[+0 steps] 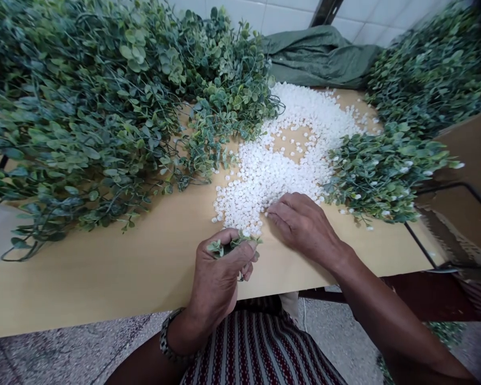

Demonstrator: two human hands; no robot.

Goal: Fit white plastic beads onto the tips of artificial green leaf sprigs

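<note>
My left hand (220,272) is closed around a sprig of artificial green leaves (216,247), just over the table's front part. A white tip (245,233) shows among the leaves above the thumb. My right hand (302,227) rests at the near edge of a pile of small white beads (264,174). Its thumb and fingers are pinched together, with a white bead at the fingertips. The curled fingers of that hand hide part of the grip. To the right of the pile lies a bunch of leafy sprigs (380,174), some with white tips.
Large heaps of artificial greenery (104,101) cover the left and back of the wooden table (116,272). More foliage (436,75) stands at the back right. A green cloth sack (320,56) lies behind the beads. Cardboard (465,176) and a black metal frame (420,246) border the right side.
</note>
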